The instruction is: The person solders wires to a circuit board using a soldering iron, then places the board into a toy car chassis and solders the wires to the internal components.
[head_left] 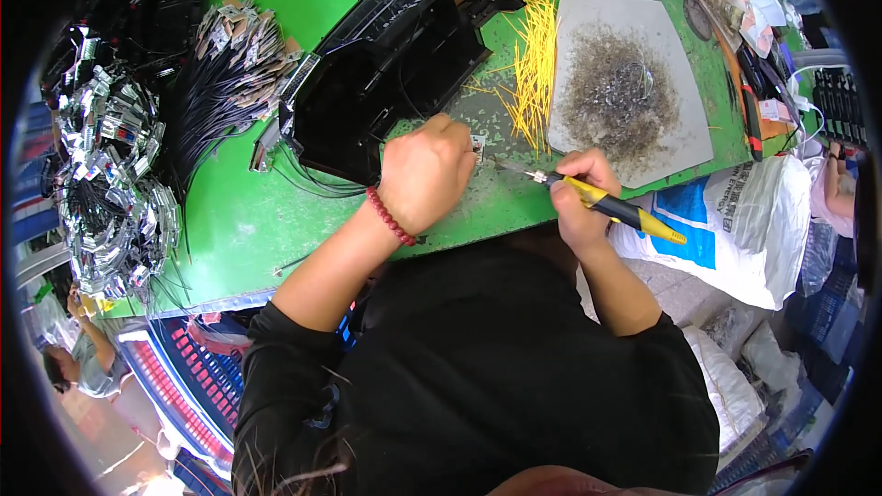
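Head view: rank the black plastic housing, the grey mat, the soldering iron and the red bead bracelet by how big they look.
1. black plastic housing and grey mat: too alike in spread to rank
2. soldering iron in the right hand
3. red bead bracelet on the left hand's wrist

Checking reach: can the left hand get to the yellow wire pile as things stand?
Probably yes. The left hand rests fisted on the green table, and the yellow wires lie just beyond it with bare table between. The black housing sits beside that path.
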A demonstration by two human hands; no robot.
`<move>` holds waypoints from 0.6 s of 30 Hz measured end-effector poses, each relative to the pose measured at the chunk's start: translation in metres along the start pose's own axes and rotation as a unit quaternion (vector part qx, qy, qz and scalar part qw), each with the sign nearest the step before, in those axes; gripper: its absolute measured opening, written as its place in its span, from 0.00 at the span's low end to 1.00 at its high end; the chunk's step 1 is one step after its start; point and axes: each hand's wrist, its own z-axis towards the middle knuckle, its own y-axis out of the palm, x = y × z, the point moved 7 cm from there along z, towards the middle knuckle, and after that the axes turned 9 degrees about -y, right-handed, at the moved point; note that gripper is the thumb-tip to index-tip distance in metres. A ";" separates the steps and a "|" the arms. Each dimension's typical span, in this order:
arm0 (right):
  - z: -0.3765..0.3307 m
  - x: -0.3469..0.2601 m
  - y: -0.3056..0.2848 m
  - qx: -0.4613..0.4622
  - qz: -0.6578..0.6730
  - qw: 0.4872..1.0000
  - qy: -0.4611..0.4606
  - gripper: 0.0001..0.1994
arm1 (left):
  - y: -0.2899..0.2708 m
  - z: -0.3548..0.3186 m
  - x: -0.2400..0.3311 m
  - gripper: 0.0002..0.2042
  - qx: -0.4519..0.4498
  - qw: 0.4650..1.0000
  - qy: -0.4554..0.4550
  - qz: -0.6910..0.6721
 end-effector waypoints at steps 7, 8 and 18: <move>-0.008 0.001 -0.005 0.027 0.009 1.000 -0.013 0.10 | 0.000 -0.004 0.001 0.04 -0.004 1.000 -0.004 0.005; -0.009 0.003 -0.007 0.047 -0.001 0.999 -0.002 0.10 | 0.001 -0.004 0.000 0.04 -0.006 1.000 -0.007 0.010; 0.003 -0.003 0.012 -0.113 -0.041 0.992 0.035 0.19 | -0.003 0.007 0.002 0.04 -0.028 1.000 0.005 -0.005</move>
